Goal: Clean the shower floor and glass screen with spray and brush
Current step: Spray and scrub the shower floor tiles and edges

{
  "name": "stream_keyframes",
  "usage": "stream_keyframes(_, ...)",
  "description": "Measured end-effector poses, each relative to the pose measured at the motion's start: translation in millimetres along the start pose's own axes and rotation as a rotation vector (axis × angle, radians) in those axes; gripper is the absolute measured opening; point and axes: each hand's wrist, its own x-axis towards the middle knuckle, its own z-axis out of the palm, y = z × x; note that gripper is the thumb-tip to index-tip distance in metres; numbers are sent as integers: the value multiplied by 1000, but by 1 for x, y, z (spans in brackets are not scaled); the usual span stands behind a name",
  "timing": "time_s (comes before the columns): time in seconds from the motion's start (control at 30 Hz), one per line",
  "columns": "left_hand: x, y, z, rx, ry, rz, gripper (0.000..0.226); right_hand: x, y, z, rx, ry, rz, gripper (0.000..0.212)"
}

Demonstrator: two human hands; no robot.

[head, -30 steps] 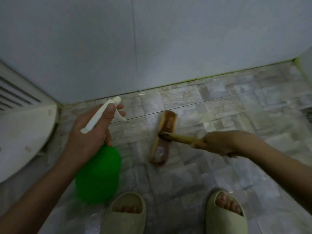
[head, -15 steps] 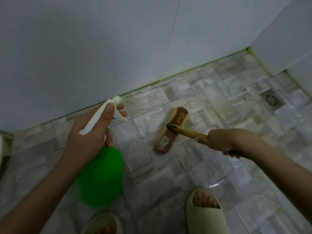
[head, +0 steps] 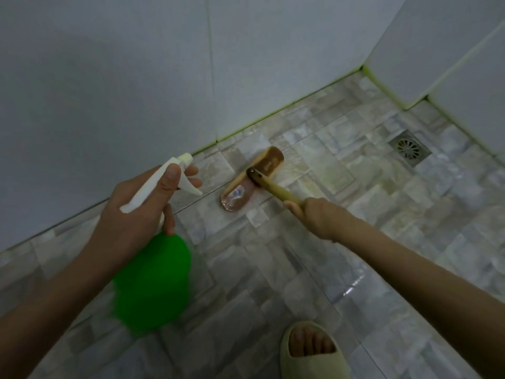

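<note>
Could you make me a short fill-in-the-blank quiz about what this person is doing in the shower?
1. The left hand grips a spray bottle whose body is ____ in colour.
2. The right hand holds the brush by its ____.
3. The brush rests on the tiled ____.
4. The metal drain sits to the ____ of the brush.

Missing words: green; handle; floor; right.
</note>
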Motion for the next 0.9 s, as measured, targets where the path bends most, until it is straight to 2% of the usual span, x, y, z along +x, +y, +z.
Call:
stream_keyframes(0.13,13,7,13,23,-67,-1,44,-13,36,-29,-43,-175,142,58)
stream_keyframes(0.2,20,10,20,30,-108,11,48,-8,41,-29,-77,-136,142,61)
stream_keyframes(0.27,26,13,29,54,-149,22,51,14,41,-22,-1,-21,78,64)
stream_keyframes(0.3,29,16,35,65,-163,25,51,20,43,-22,53,-15,75,63)
stream_keyframes(0.5,46,29,70,85,-254,56,38,-16,90,-49,114,-179,317,55)
stream_keyframes(0.63,58,38,95,99,-319,51,42,21,86,-27,219,22,205,65)
stream_keyframes(0.73,64,46,111,84,-312,75,35,6,104,-23,255,-16,215,60)
stream_keyframes(0.83,66,56,122,102,-303,89,39,-38,116,-8,232,-99,241,56)
stream_keyframes(0.9,66,60,126,95,-303,74,43,-28,111,-10,265,-48,200,56)
